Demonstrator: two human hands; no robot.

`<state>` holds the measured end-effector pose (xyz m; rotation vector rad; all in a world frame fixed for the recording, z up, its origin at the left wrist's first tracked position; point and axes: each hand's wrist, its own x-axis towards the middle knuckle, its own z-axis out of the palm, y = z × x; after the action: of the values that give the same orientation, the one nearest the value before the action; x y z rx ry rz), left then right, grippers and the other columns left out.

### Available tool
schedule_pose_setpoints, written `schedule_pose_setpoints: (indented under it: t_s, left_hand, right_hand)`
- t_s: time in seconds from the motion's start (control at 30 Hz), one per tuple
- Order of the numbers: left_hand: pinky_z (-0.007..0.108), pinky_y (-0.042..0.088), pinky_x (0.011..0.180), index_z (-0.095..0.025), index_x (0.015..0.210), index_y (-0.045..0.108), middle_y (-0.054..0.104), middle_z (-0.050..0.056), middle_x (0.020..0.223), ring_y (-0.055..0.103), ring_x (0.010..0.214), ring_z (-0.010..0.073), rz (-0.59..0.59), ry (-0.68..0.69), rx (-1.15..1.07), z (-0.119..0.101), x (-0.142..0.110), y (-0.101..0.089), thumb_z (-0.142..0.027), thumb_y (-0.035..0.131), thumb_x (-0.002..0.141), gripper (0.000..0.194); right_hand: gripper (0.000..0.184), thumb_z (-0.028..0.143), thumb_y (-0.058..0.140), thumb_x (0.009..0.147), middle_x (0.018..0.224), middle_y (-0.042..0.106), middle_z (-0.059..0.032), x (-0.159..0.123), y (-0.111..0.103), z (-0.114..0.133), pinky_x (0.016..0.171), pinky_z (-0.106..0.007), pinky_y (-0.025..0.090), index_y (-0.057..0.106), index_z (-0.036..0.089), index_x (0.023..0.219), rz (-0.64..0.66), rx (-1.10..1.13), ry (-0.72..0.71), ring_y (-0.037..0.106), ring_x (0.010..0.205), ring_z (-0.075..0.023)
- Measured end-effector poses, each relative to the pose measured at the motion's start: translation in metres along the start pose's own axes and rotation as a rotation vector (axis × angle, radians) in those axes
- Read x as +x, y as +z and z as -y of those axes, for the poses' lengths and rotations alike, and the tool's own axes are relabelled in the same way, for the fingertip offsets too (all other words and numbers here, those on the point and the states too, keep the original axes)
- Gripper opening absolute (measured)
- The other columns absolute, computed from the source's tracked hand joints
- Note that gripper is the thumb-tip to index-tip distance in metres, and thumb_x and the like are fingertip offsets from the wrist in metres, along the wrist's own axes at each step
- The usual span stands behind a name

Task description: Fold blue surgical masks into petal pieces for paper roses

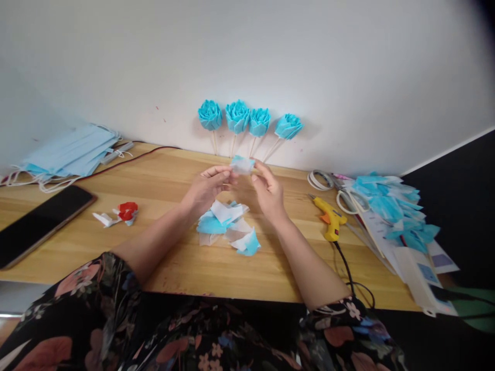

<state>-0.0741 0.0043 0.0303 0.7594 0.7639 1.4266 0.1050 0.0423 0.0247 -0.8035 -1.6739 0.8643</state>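
Between my two hands, above the middle of the table, is a small blue and white piece of face-mask fabric. My left hand pinches its left edge with thumb and fingers. At its right edge, my right hand grips it between thumb and forefinger. Below the hands lies a loose pile of cut blue and white fabric pieces. Behind them several blue fabric roses on thin sticks lean against the wall.
Left are stacked face masks, a phone and a red and white scrap. Right are a yellow glue gun with a black cable, a tape roll, scissors and more blue fabric pieces.
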Motion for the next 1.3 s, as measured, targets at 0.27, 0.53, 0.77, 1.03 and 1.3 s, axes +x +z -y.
schedule_pose_setpoints:
  t_s: [0.27,0.53,0.77,1.03,1.3]
  left_hand:
    - [0.027,0.054,0.077,-0.016,0.084,0.075,0.077,0.006,0.100,0.071,0.088,0.0161,0.044,0.059,0.026,0.000,-0.003,0.003,-0.025,0.083,0.074,0.016]
    - [0.033,0.055,0.086,-0.020,0.100,0.076,0.077,0.007,0.110,0.070,0.103,0.0215,0.061,0.167,0.168,0.001,-0.006,0.005,-0.031,0.081,0.078,0.026]
    - [0.043,0.043,0.113,-0.023,0.126,0.068,0.063,0.011,0.141,0.055,0.134,0.0280,0.179,0.220,0.376,0.000,-0.010,0.008,-0.034,0.082,0.078,0.051]
    - [0.032,0.052,0.092,-0.021,0.139,0.055,0.072,0.007,0.111,0.067,0.105,0.0213,-0.004,0.220,0.310,0.009,0.004,-0.003,-0.024,0.078,0.078,0.066]
    - [0.024,0.052,0.066,-0.021,0.131,0.062,0.068,0.000,0.083,0.064,0.071,0.0135,0.025,0.206,0.394,0.007,0.001,-0.003,-0.020,0.068,0.083,0.049]
  right_hand:
    - [0.039,0.050,0.066,0.084,0.121,0.072,-0.0057,0.002,0.005,-0.004,0.100,-0.036,0.051,0.071,0.024,0.112,-0.013,0.240,0.325,0.065,0.114,-0.0213]
    - [0.035,0.044,0.068,0.080,0.112,0.074,-0.0044,0.003,0.005,-0.003,0.089,-0.033,0.054,0.070,0.024,0.108,-0.054,0.256,0.361,0.067,0.102,-0.0195]
    - [0.050,0.050,0.066,0.084,0.125,0.070,-0.0064,0.002,0.005,0.003,0.093,-0.037,0.055,0.062,0.028,0.128,-0.041,0.298,0.343,0.065,0.113,-0.0221]
    - [0.056,0.059,0.058,0.091,0.131,0.068,-0.0060,-0.002,0.003,0.020,0.085,-0.036,0.059,0.054,0.033,0.140,0.141,0.353,0.276,0.067,0.111,-0.0214]
    - [0.044,0.060,0.059,0.091,0.114,0.074,-0.0042,0.007,-0.010,0.008,0.085,-0.033,0.056,0.069,0.030,0.121,-0.053,0.107,0.139,0.066,0.110,-0.0200]
